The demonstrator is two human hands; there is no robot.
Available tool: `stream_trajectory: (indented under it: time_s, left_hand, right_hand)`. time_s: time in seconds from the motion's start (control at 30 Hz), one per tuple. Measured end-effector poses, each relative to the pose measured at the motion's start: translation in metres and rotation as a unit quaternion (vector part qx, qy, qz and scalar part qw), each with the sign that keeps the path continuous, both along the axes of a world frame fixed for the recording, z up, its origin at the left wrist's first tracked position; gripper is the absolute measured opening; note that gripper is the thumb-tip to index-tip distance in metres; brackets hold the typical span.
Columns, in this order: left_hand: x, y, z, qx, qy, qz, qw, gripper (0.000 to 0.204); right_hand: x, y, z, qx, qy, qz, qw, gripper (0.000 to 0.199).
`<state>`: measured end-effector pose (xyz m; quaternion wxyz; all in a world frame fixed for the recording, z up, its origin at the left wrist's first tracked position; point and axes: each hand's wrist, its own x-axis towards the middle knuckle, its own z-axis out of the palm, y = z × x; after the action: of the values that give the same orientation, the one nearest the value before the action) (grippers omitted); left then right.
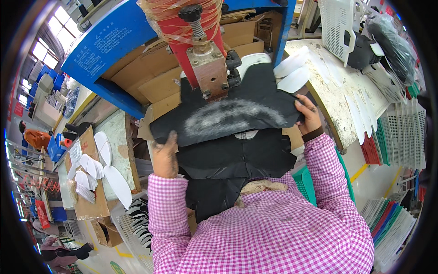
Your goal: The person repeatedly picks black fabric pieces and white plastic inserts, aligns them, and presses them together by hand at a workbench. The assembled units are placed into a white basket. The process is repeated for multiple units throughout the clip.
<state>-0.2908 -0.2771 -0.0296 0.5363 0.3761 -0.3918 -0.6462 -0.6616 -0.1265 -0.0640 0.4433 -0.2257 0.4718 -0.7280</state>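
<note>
From the head camera, looking down over a pink checked shirt, both hands hold up a black sheet of material [228, 116] in front of a red press head [200, 41] with a metal block and black knobs. The sheet is spread wide between the hands, with a chalky white arc smeared across its middle.

The left hand [165, 157] pinches the sheet's lower left edge — thumb on the near face, the other fingers hidden behind it. The right hand [309, 113] grips the right corner, its fingers curled over the edge and closed on it. Neither hand is free.

The sheet looks thin, light and limp; it sags a little between the two grips and would likely fold if held at one point only. So the edges and corners, well apart as now, seem the sound places to hold it. Its surface looks matte, not slippery.

Below it lies a darker stack of similar black pieces [237, 157]. White sole-shaped cutouts [292, 73] rest on the bench [337, 100] at the right — more lie at the left.
</note>
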Motion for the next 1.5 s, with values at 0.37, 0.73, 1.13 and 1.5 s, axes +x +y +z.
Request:
stream_trajectory:
  time_s: [0.37, 0.73, 1.13, 1.5]
  left_hand:
    - [0.098, -0.005, 0.049, -0.043, -0.014, 0.118, 0.992, 0.017]
    - [0.03, -0.015, 0.007, 0.01, 0.027, -0.01, 1.0, 0.021]
    - [0.011, 0.016, 0.007, -0.006, 0.055, -0.075, 0.996, 0.034]
    - [0.068, 0.013, 0.01, 0.094, 0.028, 0.047, 0.994, 0.032]
  right_hand:
    - [0.088, -0.101, 0.035, -0.038, -0.065, 0.154, 0.985, 0.031]
    - [0.027, -0.027, 0.038, 0.013, 0.0, 0.011, 1.0, 0.028]
    - [0.012, 0.023, 0.025, -0.058, 0.006, -0.024, 0.998, 0.027]
    - [0.068, 0.055, 0.025, 0.015, 0.074, 0.308, 0.948, 0.029]
